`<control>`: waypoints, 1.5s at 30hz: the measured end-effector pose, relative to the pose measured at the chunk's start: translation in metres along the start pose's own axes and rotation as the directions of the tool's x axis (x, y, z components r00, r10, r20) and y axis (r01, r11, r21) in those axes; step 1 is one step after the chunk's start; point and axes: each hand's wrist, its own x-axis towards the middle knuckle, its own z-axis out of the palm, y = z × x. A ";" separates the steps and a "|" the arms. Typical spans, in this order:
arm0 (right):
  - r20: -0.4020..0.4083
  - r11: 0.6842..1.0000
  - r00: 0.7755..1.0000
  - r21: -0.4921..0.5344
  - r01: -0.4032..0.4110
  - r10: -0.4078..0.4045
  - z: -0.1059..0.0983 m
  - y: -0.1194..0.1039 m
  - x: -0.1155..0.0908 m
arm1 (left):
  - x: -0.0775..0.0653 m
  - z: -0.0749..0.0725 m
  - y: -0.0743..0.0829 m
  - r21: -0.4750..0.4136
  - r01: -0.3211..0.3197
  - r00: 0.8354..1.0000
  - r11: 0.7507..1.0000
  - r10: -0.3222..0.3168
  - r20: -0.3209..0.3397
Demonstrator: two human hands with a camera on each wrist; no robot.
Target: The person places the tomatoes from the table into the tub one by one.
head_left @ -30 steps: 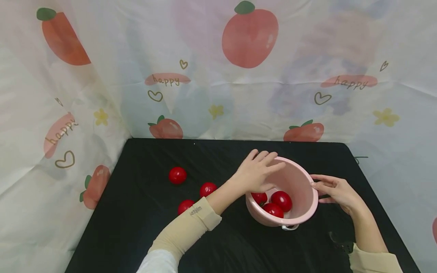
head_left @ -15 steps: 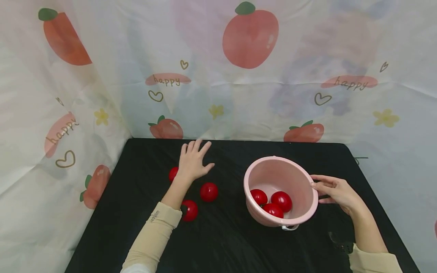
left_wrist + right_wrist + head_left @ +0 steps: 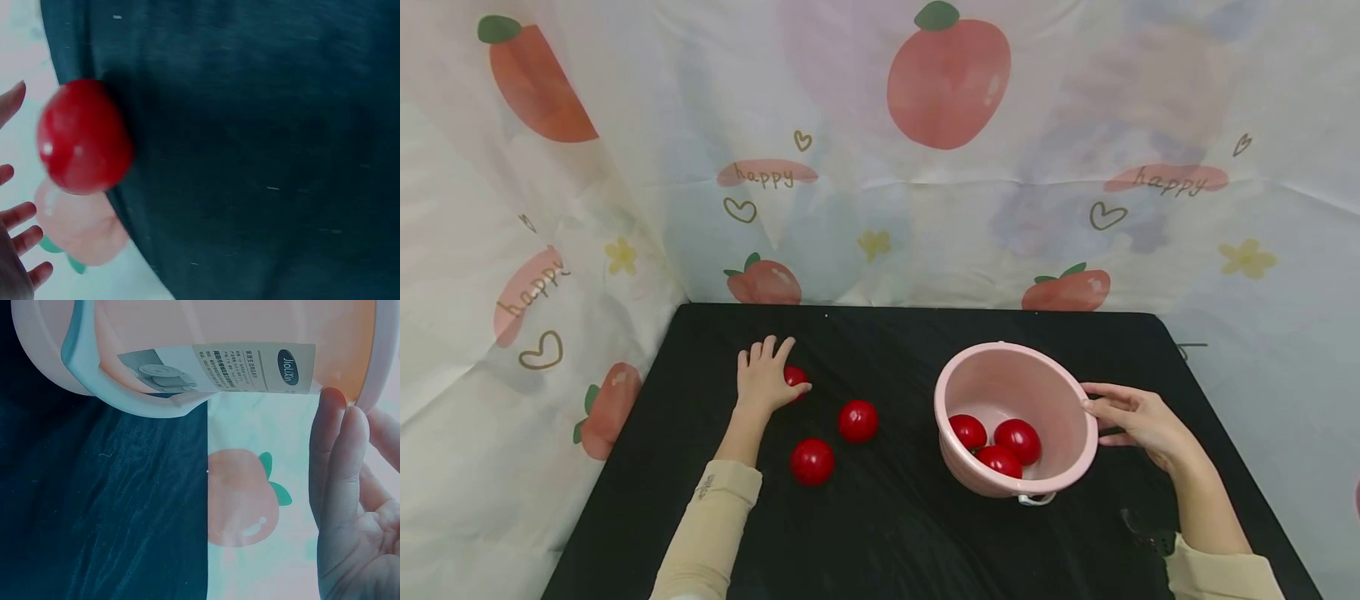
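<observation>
My left hand [image 3: 762,379] is open over the far-left red tomato [image 3: 795,381], fingers spread and thumb at its near right side. In the left wrist view, that shiny tomato [image 3: 84,137] sits by the fingers with a gap showing. Two more tomatoes, one nearer the middle [image 3: 858,421] and one closer to me [image 3: 812,462], lie on the black table. My right hand [image 3: 1138,425] pinches the right rim of a pink bucket [image 3: 1067,392] between thumb and fingers. Three red tomatoes [image 3: 1018,442] lie inside it.
The black tabletop [image 3: 895,533] ends at a printed fabric backdrop [image 3: 940,217] behind and at the left. A light-coloured handle [image 3: 1037,500] hangs at the bucket's near side, and a printed label [image 3: 250,369] is stuck on its outside.
My left hand has moved left from above the bucket to the far-left tomato. The right hand and the bucket have stayed in place.
</observation>
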 end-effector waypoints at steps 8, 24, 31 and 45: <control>-0.003 1.000 1.000 -0.005 0.003 -0.003 0.000 -0.001 0.000 | -0.011 0.017 -0.014 -0.013 0.078 0.993 0.997 -0.077 0.090; -0.012 1.000 1.000 -0.017 0.009 -0.010 0.001 -0.002 -0.001 | -0.015 0.037 -0.022 -0.066 0.102 0.992 0.993 -0.097 0.074; -0.011 1.000 1.000 -0.011 0.006 -0.006 0.001 -0.002 -0.001 | -0.013 0.036 -0.017 -0.039 0.088 0.994 0.995 -0.086 0.073; -0.004 1.000 1.000 0.011 0.008 -0.008 -0.001 -0.002 -0.001 | 0.011 -0.016 0.027 0.069 -0.096 0.995 0.993 0.097 -0.022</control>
